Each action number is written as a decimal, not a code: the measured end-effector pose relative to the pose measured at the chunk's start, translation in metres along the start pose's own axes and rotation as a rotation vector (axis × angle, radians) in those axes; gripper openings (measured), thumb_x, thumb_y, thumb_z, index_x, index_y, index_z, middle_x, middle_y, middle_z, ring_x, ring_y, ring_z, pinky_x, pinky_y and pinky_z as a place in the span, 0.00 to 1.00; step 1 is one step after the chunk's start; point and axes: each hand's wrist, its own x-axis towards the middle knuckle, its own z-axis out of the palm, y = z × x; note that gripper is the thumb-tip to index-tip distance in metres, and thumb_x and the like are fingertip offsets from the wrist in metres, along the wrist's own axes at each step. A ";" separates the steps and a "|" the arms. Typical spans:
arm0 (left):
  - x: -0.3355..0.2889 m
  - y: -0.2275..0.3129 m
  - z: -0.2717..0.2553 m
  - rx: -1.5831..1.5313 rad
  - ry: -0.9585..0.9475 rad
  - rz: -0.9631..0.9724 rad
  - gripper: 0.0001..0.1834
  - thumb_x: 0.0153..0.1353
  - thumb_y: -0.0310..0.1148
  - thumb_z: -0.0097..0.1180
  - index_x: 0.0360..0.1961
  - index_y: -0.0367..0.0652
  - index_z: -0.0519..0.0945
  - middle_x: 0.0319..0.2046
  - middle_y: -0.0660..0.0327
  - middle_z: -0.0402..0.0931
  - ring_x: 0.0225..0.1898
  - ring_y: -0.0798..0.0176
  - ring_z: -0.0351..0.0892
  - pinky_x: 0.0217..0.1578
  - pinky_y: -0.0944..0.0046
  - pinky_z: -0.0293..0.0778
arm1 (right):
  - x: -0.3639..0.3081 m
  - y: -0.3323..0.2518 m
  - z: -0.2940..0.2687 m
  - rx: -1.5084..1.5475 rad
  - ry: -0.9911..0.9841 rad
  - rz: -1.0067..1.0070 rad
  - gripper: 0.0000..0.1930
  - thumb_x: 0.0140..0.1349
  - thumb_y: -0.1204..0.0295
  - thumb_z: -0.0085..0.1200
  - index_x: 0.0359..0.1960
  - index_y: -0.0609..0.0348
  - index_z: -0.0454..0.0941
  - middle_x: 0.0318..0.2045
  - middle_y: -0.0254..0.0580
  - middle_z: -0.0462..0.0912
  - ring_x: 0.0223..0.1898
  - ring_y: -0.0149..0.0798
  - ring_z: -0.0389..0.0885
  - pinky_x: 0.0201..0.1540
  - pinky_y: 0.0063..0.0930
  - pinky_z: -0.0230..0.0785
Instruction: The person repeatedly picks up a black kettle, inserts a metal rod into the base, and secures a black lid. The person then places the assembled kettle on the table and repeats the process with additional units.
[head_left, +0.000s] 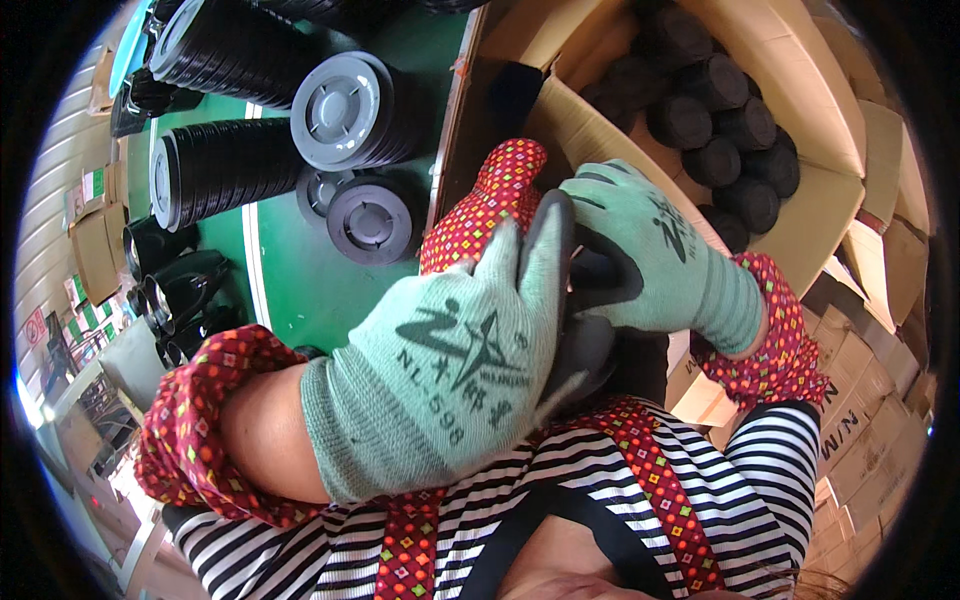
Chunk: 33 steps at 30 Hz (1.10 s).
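Note:
My left hand [450,360], in a pale green glove with a black palm, is in front of my chest with its fingers closed. My right hand [640,245], gloved the same way, meets it with fingers curled in. Something dark shows between them, but the gloves' black palms hide what it is. Behind the hands, a red patterned apron [485,205] covers my lap, beside the green table's edge.
On the green table [310,290], left, lie stacks of black round plastic parts [230,165] and a grey-faced disc stack [340,110]. Loose dark discs [375,220] sit nearer. At right, an open cardboard box [800,230] holds several black cylindrical pieces [745,125]. Flattened cartons [870,430] lie beyond.

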 end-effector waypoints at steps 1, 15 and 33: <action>-0.001 -0.014 0.002 -0.012 -0.026 0.029 0.45 0.62 0.35 0.67 0.72 0.23 0.58 0.48 0.34 0.79 0.45 0.38 0.84 0.46 0.50 0.81 | -0.001 -0.004 0.000 -0.072 -0.057 0.055 0.29 0.48 0.53 0.72 0.48 0.56 0.81 0.41 0.45 0.81 0.47 0.52 0.78 0.52 0.47 0.67; 0.094 -0.123 0.042 -0.155 0.113 0.752 0.27 0.62 0.49 0.66 0.52 0.37 0.81 0.35 0.48 0.85 0.35 0.41 0.88 0.37 0.50 0.83 | -0.010 -0.082 -0.015 -0.574 -0.159 0.592 0.30 0.54 0.41 0.69 0.42 0.56 0.79 0.27 0.41 0.81 0.29 0.45 0.83 0.34 0.41 0.73; -0.119 -0.187 0.181 -0.323 1.028 -0.377 0.06 0.70 0.30 0.60 0.41 0.39 0.84 0.31 0.48 0.83 0.30 0.45 0.84 0.34 0.57 0.78 | -0.069 -0.042 0.042 0.030 0.169 0.261 0.40 0.51 0.53 0.76 0.65 0.57 0.77 0.64 0.54 0.77 0.67 0.58 0.73 0.70 0.49 0.64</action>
